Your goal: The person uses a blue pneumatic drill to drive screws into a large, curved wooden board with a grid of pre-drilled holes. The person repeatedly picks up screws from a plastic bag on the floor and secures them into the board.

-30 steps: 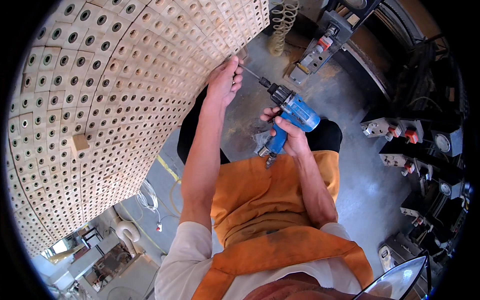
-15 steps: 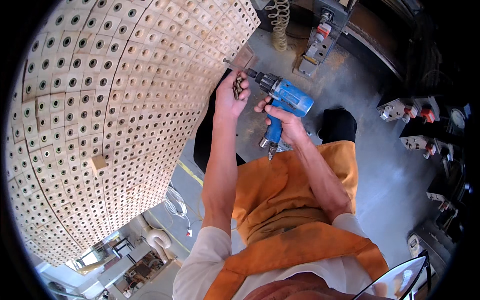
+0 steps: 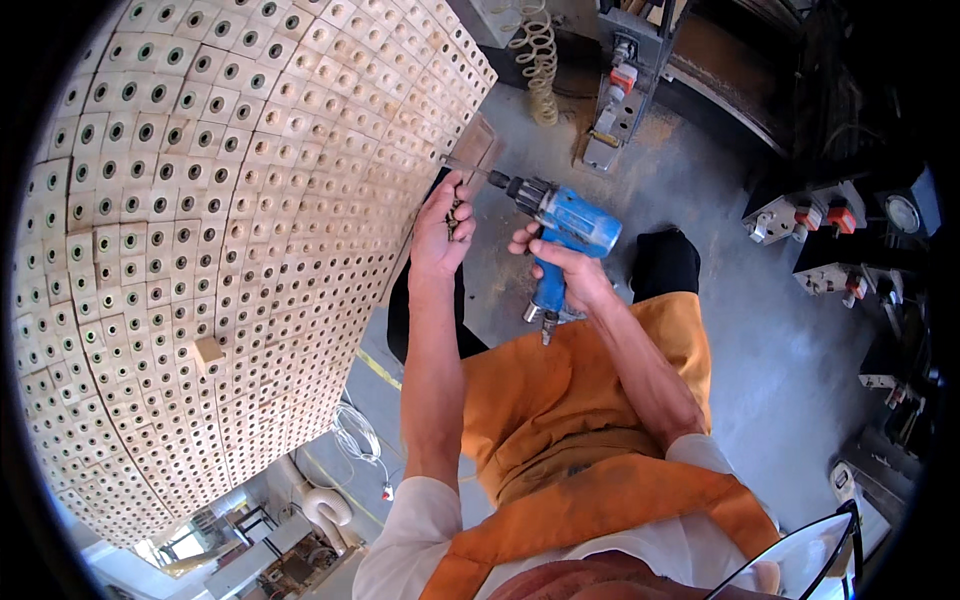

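A stacked wall of pale wooden blocks [image 3: 330,215] with round holes rises on the left; many holes hold dark metal-rimmed inserts, others are bare. My right hand [image 3: 572,268] grips a blue pistol-shaped power driver [image 3: 582,222] by its handle, and the long thin bit [image 3: 465,164] reaches toward the wall's right edge. Whether its tip touches a block I cannot tell. Just below the bit, my left hand [image 3: 440,232] is curled around several small brass-coloured metal inserts [image 3: 456,212], with its thumb and forefinger raised close to the bit.
A brown board [image 3: 475,143] lies beside the wall's far edge. One block [image 3: 207,352] juts out of the wall. Beyond hang a coiled hose [image 3: 541,75] and a machine with a red-topped switch [image 3: 622,80]. White cable [image 3: 355,432] lies on the floor; more machinery [image 3: 830,222] lines the right.
My left hand has drawn slightly toward the wall and back toward me, its fingers more closed over the inserts. The driver keeps nearly the same pose, and the whole view has shifted a little.
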`<state>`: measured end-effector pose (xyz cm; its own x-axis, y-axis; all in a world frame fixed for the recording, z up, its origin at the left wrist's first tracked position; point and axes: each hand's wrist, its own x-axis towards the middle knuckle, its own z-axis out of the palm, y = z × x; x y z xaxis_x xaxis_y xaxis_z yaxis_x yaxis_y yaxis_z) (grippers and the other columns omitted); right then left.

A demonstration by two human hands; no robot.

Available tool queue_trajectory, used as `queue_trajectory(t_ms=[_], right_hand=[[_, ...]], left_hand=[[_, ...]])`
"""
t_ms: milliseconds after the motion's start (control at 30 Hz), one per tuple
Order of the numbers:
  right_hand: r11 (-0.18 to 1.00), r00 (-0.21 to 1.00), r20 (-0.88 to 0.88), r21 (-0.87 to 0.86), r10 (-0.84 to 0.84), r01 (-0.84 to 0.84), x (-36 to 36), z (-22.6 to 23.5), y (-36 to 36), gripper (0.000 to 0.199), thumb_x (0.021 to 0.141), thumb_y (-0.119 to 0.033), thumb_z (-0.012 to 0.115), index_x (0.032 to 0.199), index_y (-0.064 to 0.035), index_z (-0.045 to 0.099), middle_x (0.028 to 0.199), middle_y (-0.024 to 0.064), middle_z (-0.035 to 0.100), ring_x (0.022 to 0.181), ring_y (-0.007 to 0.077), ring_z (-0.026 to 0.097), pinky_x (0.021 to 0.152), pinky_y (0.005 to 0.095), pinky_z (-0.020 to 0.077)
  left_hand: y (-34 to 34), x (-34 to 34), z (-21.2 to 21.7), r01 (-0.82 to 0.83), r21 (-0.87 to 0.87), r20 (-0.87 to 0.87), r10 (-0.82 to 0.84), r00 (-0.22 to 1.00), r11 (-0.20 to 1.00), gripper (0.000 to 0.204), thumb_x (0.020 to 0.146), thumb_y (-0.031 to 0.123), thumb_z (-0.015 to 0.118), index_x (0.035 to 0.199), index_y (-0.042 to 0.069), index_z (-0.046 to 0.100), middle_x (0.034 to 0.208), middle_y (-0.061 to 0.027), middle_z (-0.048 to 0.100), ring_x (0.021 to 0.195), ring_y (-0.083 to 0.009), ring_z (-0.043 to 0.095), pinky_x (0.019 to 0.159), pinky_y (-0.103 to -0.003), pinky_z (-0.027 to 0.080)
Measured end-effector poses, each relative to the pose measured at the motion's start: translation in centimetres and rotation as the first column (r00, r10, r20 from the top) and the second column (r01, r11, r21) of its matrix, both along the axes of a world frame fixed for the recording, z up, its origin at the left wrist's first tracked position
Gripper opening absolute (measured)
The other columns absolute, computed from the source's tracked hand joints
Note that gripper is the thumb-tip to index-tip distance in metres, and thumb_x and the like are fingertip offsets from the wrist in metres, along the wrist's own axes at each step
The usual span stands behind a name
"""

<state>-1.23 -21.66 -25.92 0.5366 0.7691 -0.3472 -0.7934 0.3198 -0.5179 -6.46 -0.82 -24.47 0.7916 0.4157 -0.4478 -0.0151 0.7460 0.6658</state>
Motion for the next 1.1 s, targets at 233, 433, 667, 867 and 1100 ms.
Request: queue_trajectory(t_ms=[233, 433, 667, 867, 1100], right_hand=[[0.997, 0.997, -0.036, 0.007, 0.072, -0.072, 0.5, -1.1, -3.0, 0.026, 0.085, -0.008, 0.067, 0.109, -0.0068, 0.058, 0.107, 0.0082, 0.064, 0.102, 0.0192, 0.064, 0.063, 0.0244, 0.0463], [0.989, 0.987, -0.104, 0.100, 0.120, -0.110, 0.9, -2.4, -3.9, 0.026, 0.085, -0.007, 0.066, 0.109, -0.0060, 0.058, 0.106, 0.0098, 0.064, 0.101, 0.0218, 0.063, 0.063, 0.0249, 0.0488], [0.988, 0.984, -0.139, 0.129, 0.108, -0.090, 1.2, -3.6, -4.2, 0.026, 0.085, -0.005, 0.064, 0.110, -0.0050, 0.058, 0.106, 0.0104, 0.064, 0.102, 0.0230, 0.064, 0.062, 0.0250, 0.0499], [0.997, 0.997, -0.022, 0.028, 0.071, -0.070, 0.9, -2.7, -4.1, 0.027, 0.085, -0.006, 0.064, 0.111, -0.0045, 0.057, 0.107, 0.0098, 0.065, 0.103, 0.0219, 0.064, 0.064, 0.0249, 0.0481], [1.000, 0.999, -0.037, -0.011, -0.010, 0.010, 0.6, -1.4, -1.0, 0.026, 0.086, -0.008, 0.065, 0.111, -0.0051, 0.057, 0.108, 0.0089, 0.064, 0.104, 0.0202, 0.063, 0.066, 0.0255, 0.0454]], left_hand=[[0.6, 1.7, 0.5, -0.068, 0.069, 0.017, 0.067, 0.998, 0.995, 0.019, 0.096, 0.016, 0.053, 0.110, 0.004, 0.055, 0.080, -0.0010, 0.052, 0.060, -0.0055, 0.043, 0.043, -0.016, 0.030], [1.8, 1.0, 0.8, 0.097, 0.085, -0.048, -0.093, 0.995, 0.992, 0.020, 0.097, 0.021, 0.053, 0.103, 0.002, 0.057, 0.078, -0.0011, 0.052, 0.057, -0.0062, 0.042, 0.041, -0.017, 0.030], [0.4, 1.7, 0.7, 0.148, 0.218, -0.151, -0.117, 0.982, 0.965, 0.023, 0.099, 0.029, 0.051, 0.098, 0.006, 0.057, 0.077, -0.0007, 0.052, 0.055, -0.0046, 0.042, 0.041, -0.017, 0.031], [0.4, 2.7, 0.6, 0.181, 0.351, -0.185, -0.121, 0.975, 0.919, 0.023, 0.098, 0.029, 0.053, 0.096, 0.007, 0.057, 0.076, 0.0004, 0.052, 0.055, -0.0033, 0.042, 0.042, -0.017, 0.031], [0.6, 4.6, 0.8, 0.046, 0.265, -0.104, -0.018, 0.994, 0.963, 0.027, 0.101, 0.025, 0.045, 0.117, 0.005, 0.053, 0.080, 0.0016, 0.049, 0.059, -0.0050, 0.040, 0.043, -0.017, 0.029]])
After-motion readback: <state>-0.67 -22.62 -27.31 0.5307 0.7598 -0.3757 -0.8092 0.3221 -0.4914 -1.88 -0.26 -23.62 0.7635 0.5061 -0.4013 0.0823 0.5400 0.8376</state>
